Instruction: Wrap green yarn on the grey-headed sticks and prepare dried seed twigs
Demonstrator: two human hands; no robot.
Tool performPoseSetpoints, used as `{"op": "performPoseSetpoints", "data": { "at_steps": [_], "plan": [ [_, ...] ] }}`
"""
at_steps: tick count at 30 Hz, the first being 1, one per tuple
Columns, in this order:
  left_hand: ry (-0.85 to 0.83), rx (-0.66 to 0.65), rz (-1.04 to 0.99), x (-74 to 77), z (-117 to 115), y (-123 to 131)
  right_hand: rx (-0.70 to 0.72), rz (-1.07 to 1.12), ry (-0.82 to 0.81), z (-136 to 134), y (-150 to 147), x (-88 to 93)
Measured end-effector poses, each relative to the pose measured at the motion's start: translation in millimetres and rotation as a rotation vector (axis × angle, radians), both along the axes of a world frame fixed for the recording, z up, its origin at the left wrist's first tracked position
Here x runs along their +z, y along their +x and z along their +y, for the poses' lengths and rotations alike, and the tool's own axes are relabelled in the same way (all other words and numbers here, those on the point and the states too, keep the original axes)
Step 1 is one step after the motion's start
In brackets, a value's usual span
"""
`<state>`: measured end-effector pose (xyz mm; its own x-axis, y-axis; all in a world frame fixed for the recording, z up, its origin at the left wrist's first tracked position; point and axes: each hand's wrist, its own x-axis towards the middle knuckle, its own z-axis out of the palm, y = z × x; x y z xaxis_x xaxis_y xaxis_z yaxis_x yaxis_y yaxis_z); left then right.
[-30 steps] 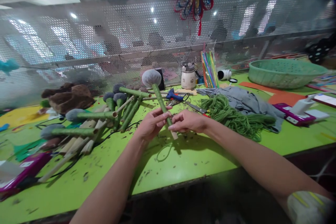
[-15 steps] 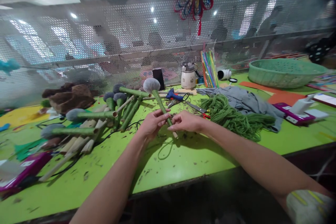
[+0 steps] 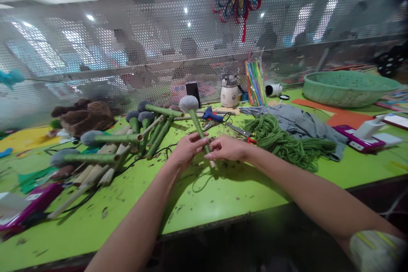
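Note:
My left hand [image 3: 191,148] is closed around the handle of a mallet [image 3: 196,124] with a round grey padded head. Green yarn is wrapped along the handle, which slants down towards me and ends in bare wood. At the lower end my right hand [image 3: 225,148] is closed, its thumb and fingers pinched against the wrapping where the yarn stops. A thin loop of green yarn [image 3: 201,187] lies on the table beneath; the fingers hide where it joins the handle. Similar mallets [image 3: 110,138] lie piled to the left.
On the green table [image 3: 223,204], a heap of green yarn [image 3: 280,144] lies beside grey cloth [image 3: 296,121]. Scissors [image 3: 239,130] and a blue glue gun [image 3: 212,114] are beyond my hands. A green basin [image 3: 347,100] stands far right; a perforated screen [image 3: 153,59] rises behind.
The mallet's head has swung slightly right and the handle has turned a little in my fingers. Both hands stay at nearly the same place, still closed.

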<state>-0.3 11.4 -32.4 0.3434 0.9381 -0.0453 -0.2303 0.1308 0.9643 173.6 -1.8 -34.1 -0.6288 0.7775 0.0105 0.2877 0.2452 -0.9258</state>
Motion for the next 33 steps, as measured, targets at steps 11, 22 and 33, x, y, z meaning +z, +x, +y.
{"op": "performPoseSetpoints", "data": {
  "at_steps": [11,22,33],
  "plan": [
    [0.057,-0.078,-0.17,13.9,-9,-5,0.118,0.134,-0.15,-12,5,22.1],
    [-0.006,0.0,-0.044,-2.8,0,3,-0.147,-0.013,0.011,0,-2,4.4],
    [0.028,-0.106,-0.097,10.1,-6,-5,0.093,0.162,-0.18,-2,8,12.5]
  ]
}}
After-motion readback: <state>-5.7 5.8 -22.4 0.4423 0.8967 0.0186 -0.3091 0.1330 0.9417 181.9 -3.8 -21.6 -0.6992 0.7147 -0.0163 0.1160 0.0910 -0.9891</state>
